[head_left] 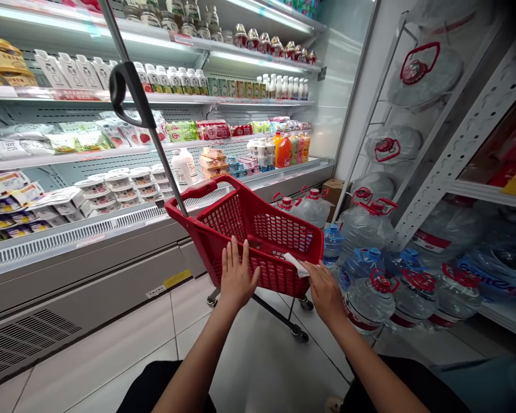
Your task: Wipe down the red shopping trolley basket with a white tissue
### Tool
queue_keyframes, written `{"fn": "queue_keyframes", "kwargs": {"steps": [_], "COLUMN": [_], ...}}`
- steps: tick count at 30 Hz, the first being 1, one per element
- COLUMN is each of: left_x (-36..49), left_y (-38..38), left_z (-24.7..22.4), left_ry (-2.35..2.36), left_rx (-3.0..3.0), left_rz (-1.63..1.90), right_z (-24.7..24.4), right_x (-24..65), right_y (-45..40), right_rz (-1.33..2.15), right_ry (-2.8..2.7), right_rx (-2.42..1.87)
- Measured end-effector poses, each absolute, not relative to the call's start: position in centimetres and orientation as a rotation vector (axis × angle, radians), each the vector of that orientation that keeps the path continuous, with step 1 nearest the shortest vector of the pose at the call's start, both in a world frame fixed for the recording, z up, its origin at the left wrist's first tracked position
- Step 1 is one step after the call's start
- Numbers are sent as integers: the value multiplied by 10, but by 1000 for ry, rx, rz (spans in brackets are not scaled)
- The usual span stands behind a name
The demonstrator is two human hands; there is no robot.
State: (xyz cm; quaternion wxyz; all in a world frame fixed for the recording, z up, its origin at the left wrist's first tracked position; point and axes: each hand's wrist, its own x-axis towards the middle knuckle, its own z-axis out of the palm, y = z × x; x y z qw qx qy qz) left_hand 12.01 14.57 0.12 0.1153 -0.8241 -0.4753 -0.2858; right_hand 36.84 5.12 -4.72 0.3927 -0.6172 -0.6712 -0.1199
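Note:
A red plastic shopping cart [279,278] on small wheels stands in front of me, its basket facing up. My left hand [237,274] lies flat against the near side of the basket, fingers stretched out and holding nothing. At the right end of the basket, my right hand [325,291] is closed on a white tissue [297,265], which rests on the rim. The cart's long metal pole with a black handle [131,94] rises at the left. The palm side of both hands is hidden.
An open refrigerated display [124,229] with cartons, bottles and yogurt cups runs along the left and back. Several large water bottles [370,301] stand on the floor at the right, beside a white metal shelf [451,166]. Pale floor tiles [150,338] lie below the cart.

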Motion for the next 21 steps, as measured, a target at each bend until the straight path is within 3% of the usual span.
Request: {"fn": "queue_keyframes", "kwargs": {"steps": [8, 21], "left_x": [139, 91], "left_y": [132, 141], "left_z": [-24, -15], "left_ry": [-1396, -1493], "left_rx": [-2564, -2508], "left_rz": [-820, -740], "right_z": [-43, -37], "right_x": [311, 292], "right_y": [49, 68], "right_rz": [-334, -63], "right_ry": [-1889, -2166], "right_rx": [-1377, -1057]}}
